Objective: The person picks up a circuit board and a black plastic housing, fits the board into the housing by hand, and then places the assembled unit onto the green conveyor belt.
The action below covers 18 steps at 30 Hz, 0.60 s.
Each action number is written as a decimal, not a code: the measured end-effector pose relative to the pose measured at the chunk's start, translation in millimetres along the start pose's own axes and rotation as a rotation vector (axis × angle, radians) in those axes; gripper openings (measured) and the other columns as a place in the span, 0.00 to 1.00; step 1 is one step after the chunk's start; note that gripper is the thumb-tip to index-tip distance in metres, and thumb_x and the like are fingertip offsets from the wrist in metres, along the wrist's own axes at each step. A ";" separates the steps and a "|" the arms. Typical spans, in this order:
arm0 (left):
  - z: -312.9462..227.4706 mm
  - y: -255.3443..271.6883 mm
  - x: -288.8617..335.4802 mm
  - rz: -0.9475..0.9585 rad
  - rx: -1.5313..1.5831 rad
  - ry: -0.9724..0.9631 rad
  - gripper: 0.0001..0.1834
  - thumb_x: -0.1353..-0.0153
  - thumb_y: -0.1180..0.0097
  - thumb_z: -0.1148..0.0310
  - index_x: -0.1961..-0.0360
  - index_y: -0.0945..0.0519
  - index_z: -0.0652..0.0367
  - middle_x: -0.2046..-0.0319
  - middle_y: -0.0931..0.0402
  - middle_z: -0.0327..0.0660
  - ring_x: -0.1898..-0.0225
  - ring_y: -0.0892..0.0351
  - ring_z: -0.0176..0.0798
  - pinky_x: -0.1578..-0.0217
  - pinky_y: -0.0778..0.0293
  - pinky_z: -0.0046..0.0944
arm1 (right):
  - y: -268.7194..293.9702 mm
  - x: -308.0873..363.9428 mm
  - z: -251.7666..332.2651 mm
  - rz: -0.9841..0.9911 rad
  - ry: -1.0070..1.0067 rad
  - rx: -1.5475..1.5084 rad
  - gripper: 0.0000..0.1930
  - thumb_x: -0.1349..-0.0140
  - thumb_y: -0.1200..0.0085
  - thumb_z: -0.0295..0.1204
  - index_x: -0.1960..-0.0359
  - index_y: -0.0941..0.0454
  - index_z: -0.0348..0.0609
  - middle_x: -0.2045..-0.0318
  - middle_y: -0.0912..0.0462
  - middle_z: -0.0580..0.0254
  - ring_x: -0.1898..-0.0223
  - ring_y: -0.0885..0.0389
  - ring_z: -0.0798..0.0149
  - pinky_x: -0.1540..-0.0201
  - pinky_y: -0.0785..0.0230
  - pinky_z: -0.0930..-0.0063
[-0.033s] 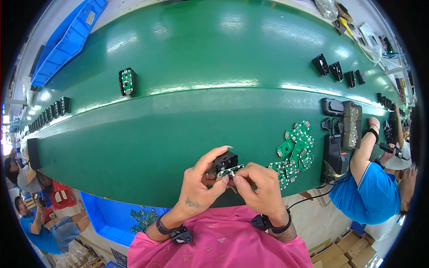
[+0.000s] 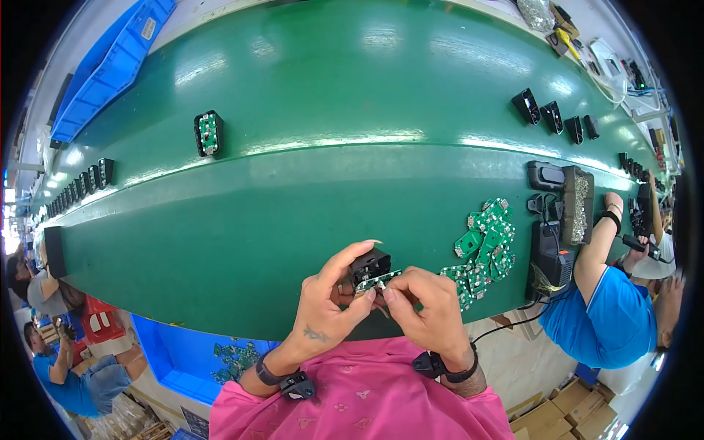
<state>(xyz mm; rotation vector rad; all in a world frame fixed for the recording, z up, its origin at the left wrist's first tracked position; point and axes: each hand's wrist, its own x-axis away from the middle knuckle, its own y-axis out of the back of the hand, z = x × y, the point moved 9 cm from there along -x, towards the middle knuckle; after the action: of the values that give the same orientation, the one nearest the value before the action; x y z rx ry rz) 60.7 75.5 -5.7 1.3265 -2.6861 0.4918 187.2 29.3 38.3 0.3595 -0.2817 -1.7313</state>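
My left hand is wrapped round a black plastic housing near the table's front edge, its thumb against a green circuit board. The board lies across the housing's near side, tilted. My right hand pinches at the board's near face with thumb and forefinger; a small pale part shows at the fingertips, too small to name. To the right of that hand lies a loose pile of green circuit boards.
Farther off, a black housing with a board inside rests on the green table. Housings line the left; others stand far right. A metal-filled tray sits by a co-worker's arm. A blue bin stands below.
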 end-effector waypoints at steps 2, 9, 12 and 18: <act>1.0 -0.8 0.6 0.000 0.016 0.010 0.33 0.41 0.47 0.85 0.33 0.38 0.65 0.46 0.26 0.50 0.48 0.22 0.38 0.52 0.17 0.38 | -0.2 -0.3 -1.4 0.023 -0.024 -0.034 0.03 0.42 0.43 0.19 0.72 0.24 0.34 0.78 0.23 0.59 0.82 0.24 0.68 0.79 0.34 0.75; -4.4 -1.4 -0.4 -0.013 -0.022 -0.079 0.33 0.43 0.43 0.84 0.34 0.32 0.57 0.53 0.21 0.44 0.58 0.17 0.34 0.60 0.17 0.32 | -1.7 1.6 -9.3 0.092 -0.098 -0.015 0.03 0.43 0.44 0.19 0.74 0.24 0.34 0.78 0.21 0.59 0.81 0.23 0.67 0.78 0.33 0.75; -10.8 -3.3 -1.2 0.001 -0.258 -0.156 0.34 0.46 0.42 0.84 0.36 0.30 0.57 0.53 0.20 0.45 0.59 0.16 0.35 0.63 0.17 0.32 | -2.2 2.5 -11.3 0.072 -0.095 0.006 0.03 0.44 0.44 0.19 0.74 0.24 0.34 0.78 0.21 0.59 0.81 0.22 0.66 0.78 0.32 0.74; -16.0 -4.9 -3.8 -0.060 -0.414 -0.221 0.33 0.47 0.41 0.82 0.37 0.28 0.56 0.51 0.20 0.50 0.60 0.15 0.40 0.65 0.16 0.34 | -5.3 0.8 -11.1 0.006 -0.018 0.116 0.02 0.42 0.43 0.20 0.70 0.23 0.36 0.76 0.21 0.54 0.78 0.21 0.54 0.76 0.30 0.64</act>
<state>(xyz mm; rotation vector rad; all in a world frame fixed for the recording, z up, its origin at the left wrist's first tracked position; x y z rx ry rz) 66.1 80.9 9.6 1.3939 -2.6968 -0.2229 186.6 29.6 26.0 0.4271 -0.3964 -1.7173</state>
